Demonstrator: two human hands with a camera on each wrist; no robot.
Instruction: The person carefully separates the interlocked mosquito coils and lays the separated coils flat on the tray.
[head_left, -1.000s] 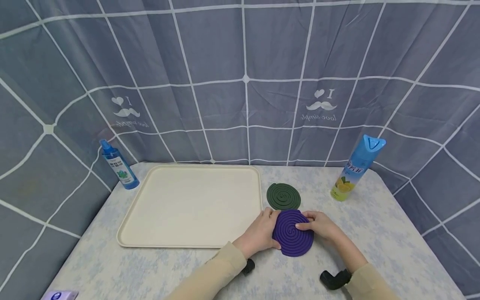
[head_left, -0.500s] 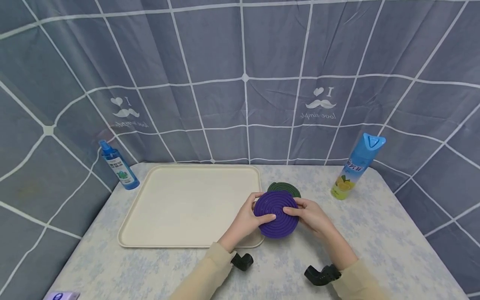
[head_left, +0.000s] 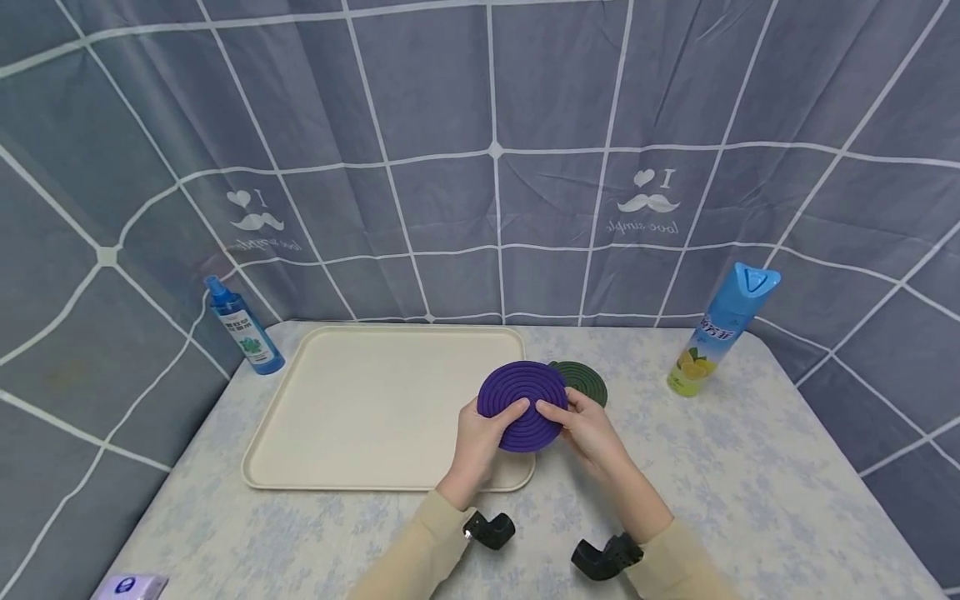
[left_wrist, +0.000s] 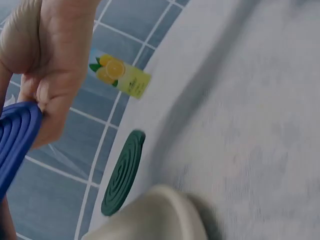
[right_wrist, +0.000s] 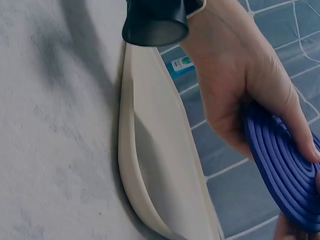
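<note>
- Nearest me, a small lilac packet (head_left: 131,587) with a dark blue emblem lies at the near left corner of the table, cut off by the view.
- Two beige cloth sleeves (head_left: 420,546) reach in over the white, blue-mottled tabletop (head_left: 757,492), a black angular device (head_left: 491,530) at each wrist.
- The left hand (head_left: 474,442) pinches the disc's left side, thumb laid over the front, fingers bent behind it and mostly hidden.
- The right hand (head_left: 592,433) grips the opposite side likewise, its thumb tip close to the other's near the centre.
- Between them is a round, flat, purple disc (head_left: 521,382) of rubbery look, ridged in rings, held up off the table, before the tray's right edge as I see it.
- A cream rectangular tray (head_left: 367,408) with a raised rim lies left of centre.
- Just right of it, a dark green coiled disc (head_left: 588,383) lies flat, partly covered from above.
- Farther right stands a blue-and-yellow-green spray can (head_left: 723,329) with lemons printed on it; far left, a translucent blue bottle (head_left: 245,329).
- Behind everything hangs a grey-blue cloth (head_left: 427,183) with white grid lines.
</note>
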